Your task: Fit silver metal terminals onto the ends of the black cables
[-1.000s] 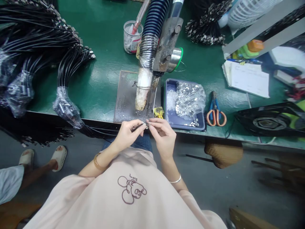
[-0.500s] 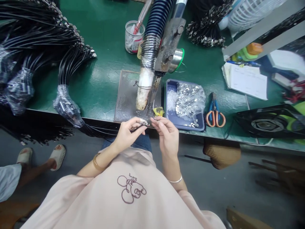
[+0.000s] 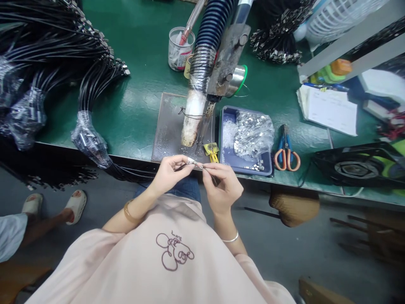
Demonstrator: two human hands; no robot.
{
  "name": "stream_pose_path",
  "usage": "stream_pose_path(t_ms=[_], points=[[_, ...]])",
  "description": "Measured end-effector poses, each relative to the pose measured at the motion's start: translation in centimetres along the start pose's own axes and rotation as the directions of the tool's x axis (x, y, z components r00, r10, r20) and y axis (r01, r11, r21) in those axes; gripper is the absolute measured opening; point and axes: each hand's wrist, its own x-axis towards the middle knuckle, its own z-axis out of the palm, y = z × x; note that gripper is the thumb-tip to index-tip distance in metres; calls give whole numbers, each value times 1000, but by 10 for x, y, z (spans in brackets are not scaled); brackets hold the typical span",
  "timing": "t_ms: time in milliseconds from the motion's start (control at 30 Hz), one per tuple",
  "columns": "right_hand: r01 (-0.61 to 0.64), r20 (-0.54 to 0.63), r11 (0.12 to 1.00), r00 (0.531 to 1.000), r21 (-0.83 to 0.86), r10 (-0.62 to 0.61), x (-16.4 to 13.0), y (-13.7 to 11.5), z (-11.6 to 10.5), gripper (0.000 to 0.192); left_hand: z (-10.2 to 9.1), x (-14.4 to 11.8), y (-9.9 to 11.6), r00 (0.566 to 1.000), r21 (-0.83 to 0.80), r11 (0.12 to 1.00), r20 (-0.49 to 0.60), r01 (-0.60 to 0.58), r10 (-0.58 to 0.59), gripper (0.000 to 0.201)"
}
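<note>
At mid-frame, my left grip [image 3: 167, 175] pinches a cable [image 3: 182, 167], my right grip [image 3: 223, 183] narrow at its tip; shirt lettering [image 3: 176, 235] illegible.

Held piece [image 3: 200, 166], indistinct (too small)

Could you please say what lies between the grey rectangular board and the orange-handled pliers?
A blue rectangular plastic tray of small silvery parts, in the head view.

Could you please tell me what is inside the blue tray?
The tray holds a clear bag of small metal parts, whitish bits at left and loose metal pieces in front. The bag hides whatever lies beneath it.
</note>
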Motion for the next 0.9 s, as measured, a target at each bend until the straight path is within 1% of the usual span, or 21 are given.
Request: stream_pose_path(t_ms=[67,100,133,167,233,300,367,433,567,700,800,900], points=[[90,50,995,995,-36,-89,1,0,0,19,0,1,2,1000,3,1000,7,10,-10,29],[106,62,993,993,-44,-103,1,0,0,19,0,2,3,1000,-2,1000,8,17,-17,28],[95,59,994,994,-44,-93,1,0,1,18,0,3,4,1000,-8,1000,7,25,-25,28],[58,41,998,998,-35,-57,1,1,1,16,0,3,4,999,-13,999,7,34,-34,28],[-71,-5,997,997,18,71,0,3,3,10,0,3,5,999,-18,999,8,51,-50,27],[-189,-8,978,982,85,190,-1,5,4,6,0,4,5,998,-17,998,12,57,-56,27],[-232,18,966,973,110,231,-1,7,6,6,0,5,4,999,-21,999,5,48,-48,28],[-203,27,976,979,80,201,-1,7,8,7,0,6,3,999,-21,999,-14,41,-41,30],[-56,19,998,998,1,56,0,10,11,10,0,7,2,998,-13,999,-46,52,-53,34],[63,21,997,998,-55,-62,2,13,11,14,1,9,3,998,-16,999,-42,46,-47,32],[108,46,987,994,-116,-103,3,15,10,13,1,11,4,998,-4,999,-53,34,-34,31],[128,52,983,991,-134,-122,3,17,12,13,2,13,5,998,17,1000,-52,24,-23,30]])
